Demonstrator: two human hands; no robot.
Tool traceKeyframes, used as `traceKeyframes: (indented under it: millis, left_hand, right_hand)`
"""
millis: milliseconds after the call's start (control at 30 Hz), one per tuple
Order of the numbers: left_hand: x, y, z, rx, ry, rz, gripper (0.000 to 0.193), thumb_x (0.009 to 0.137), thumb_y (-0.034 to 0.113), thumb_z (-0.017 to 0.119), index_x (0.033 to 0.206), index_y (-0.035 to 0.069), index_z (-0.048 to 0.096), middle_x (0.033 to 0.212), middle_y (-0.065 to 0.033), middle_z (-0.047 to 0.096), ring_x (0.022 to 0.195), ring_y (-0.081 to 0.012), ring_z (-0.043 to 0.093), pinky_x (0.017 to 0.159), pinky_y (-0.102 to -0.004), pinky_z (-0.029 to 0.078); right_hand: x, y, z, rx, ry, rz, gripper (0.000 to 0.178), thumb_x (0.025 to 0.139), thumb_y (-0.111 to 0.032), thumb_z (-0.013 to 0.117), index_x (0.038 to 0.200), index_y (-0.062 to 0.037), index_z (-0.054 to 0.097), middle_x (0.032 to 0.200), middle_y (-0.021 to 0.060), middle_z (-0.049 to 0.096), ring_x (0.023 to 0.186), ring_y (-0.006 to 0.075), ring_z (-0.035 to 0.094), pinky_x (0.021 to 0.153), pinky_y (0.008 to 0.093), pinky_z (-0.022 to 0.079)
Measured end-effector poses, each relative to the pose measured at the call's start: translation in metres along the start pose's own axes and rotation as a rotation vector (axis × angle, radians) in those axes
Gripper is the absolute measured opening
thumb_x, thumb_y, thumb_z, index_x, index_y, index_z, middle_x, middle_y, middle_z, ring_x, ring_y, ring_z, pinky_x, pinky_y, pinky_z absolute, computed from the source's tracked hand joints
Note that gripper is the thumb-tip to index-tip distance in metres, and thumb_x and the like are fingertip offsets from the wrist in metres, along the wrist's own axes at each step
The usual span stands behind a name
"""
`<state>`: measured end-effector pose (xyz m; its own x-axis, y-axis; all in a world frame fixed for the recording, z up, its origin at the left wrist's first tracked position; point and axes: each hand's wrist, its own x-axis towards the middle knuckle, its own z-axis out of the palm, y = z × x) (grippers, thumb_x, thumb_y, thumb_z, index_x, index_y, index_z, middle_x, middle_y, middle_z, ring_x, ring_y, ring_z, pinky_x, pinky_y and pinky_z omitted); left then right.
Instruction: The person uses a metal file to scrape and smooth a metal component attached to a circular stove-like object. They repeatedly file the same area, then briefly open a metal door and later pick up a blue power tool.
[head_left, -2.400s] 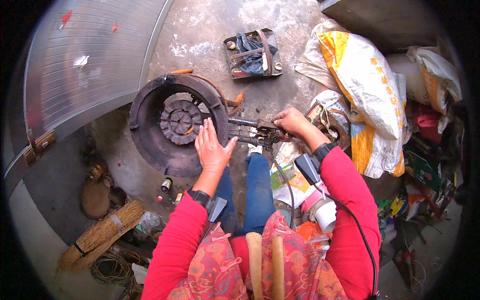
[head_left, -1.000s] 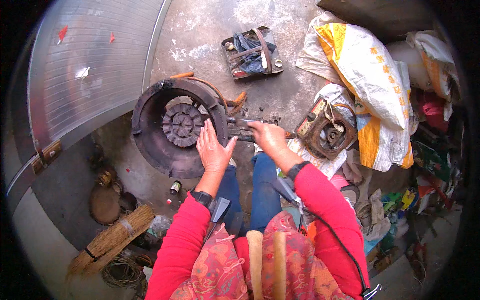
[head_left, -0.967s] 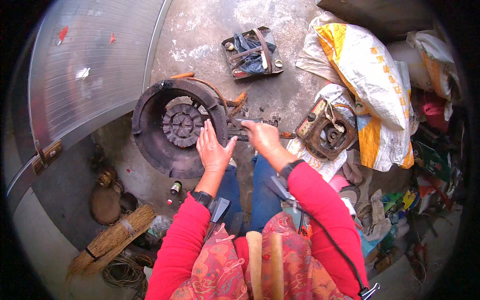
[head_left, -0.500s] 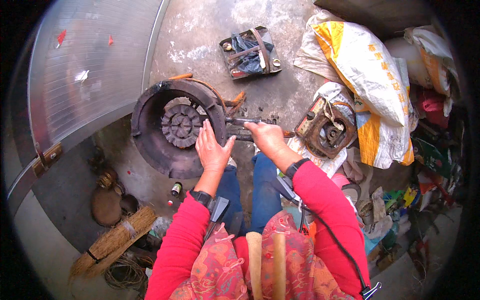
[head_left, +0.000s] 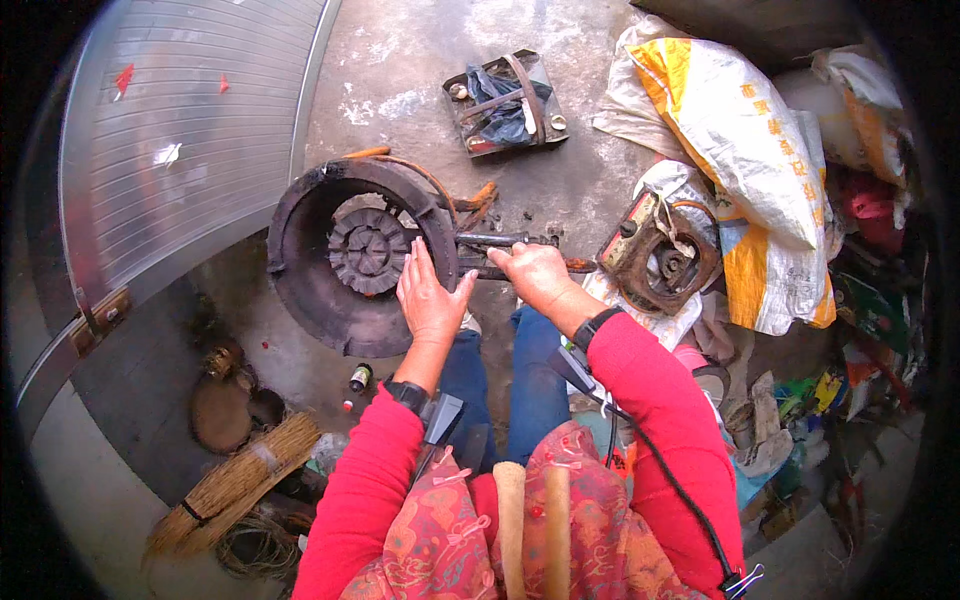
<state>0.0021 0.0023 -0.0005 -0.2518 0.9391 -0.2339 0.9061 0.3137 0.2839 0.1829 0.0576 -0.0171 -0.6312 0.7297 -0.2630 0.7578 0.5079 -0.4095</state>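
Observation:
A round, soot-dark gas stove point(head_left: 312, 315) with a wide ring-shaped body lies tipped toward me on the floor, its segmented burner head point(head_left: 367, 250) showing inside. My left hand point(head_left: 433, 300) rests flat on the near right part of the ring, fingers stretched out and thumb apart. To the right of the ring, my right hand point(head_left: 545, 278) is closed around the dark pipe point(head_left: 482, 272) that runs out from the stove; its curled fingertips are hidden underneath. Just beyond that hand lies a thinner dark rod point(head_left: 490, 239), beside an orange hose point(head_left: 485, 195).
A rusty, square-topped stove part point(head_left: 665, 262) sits to the right, near white and yellow woven sacks point(head_left: 740, 140). At the back is a metal box with a strap handle point(head_left: 505, 105). A small bottle point(head_left: 361, 377) and a straw broom point(head_left: 240, 480) lie left; a metal panel point(head_left: 190, 120) stands upright.

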Motion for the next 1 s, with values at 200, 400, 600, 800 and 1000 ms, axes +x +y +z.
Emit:
traceKeyframes:
  millis: [200, 400, 600, 800, 1000]
  left_hand:
    - [-0.001, 0.0, -0.001, -0.008, -0.018, -0.009, 0.099, 0.07, 0.05, 0.072, 0.142, 0.001, 0.026, 0.134, -0.0211, 0.044, 0.124, -0.0349, 0.042, 0.102, -0.0451, 0.032]
    - [-0.001, -0.001, 0.001, -0.008, -0.032, -0.028, 0.098, 0.07, 0.049, 0.072, 0.142, 0.001, 0.026, 0.136, -0.0196, 0.043, 0.126, -0.034, 0.041, 0.103, -0.0449, 0.031]
    - [-0.001, 0.001, -0.002, -0.019, -0.035, -0.024, 0.099, 0.07, 0.049, 0.073, 0.142, 0.001, 0.025, 0.133, -0.0213, 0.045, 0.124, -0.0348, 0.042, 0.103, -0.0449, 0.032]
    - [0.001, 0.002, -0.003, -0.021, -0.078, -0.063, 0.098, 0.071, 0.048, 0.072, 0.143, 0.002, 0.025, 0.14, -0.0174, 0.039, 0.129, -0.0326, 0.037, 0.105, -0.0446, 0.029]
    - [0.0, 0.001, -0.001, -0.025, -0.058, -0.05, 0.098, 0.07, 0.049, 0.072, 0.143, 0.002, 0.025, 0.14, -0.0172, 0.039, 0.128, -0.0328, 0.038, 0.105, -0.0447, 0.029]
  right_hand:
    - [-0.01, 0.01, -0.013, -0.035, 0.078, -0.058, 0.02, 0.078, -0.016, 0.056, 0.097, -0.0147, 0.061, 0.07, 0.0072, 0.06, 0.069, 0.0253, 0.064, 0.056, 0.0372, 0.052]
    - [-0.007, 0.007, -0.027, -0.132, 0.134, -0.056, 0.014, 0.074, -0.018, 0.059, 0.087, -0.0139, 0.063, 0.066, 0.0049, 0.058, 0.06, 0.0225, 0.062, 0.051, 0.0352, 0.05]
    - [0.023, -0.012, -0.002, -0.056, 0.031, -0.099, 0.028, 0.077, -0.017, 0.057, 0.105, -0.0151, 0.064, 0.075, 0.0067, 0.061, 0.067, 0.0243, 0.064, 0.057, 0.0362, 0.052]
    - [-0.006, 0.007, -0.018, 0.007, 0.146, -0.022, 0.015, 0.076, -0.016, 0.058, 0.09, -0.0139, 0.062, 0.069, 0.0064, 0.059, 0.067, 0.0241, 0.064, 0.056, 0.0363, 0.052]
    - [-0.009, 0.008, -0.005, -0.125, 0.17, -0.09, 0.026, 0.073, -0.017, 0.058, 0.099, -0.0159, 0.064, 0.07, 0.0041, 0.057, 0.063, 0.0224, 0.061, 0.054, 0.0361, 0.049]
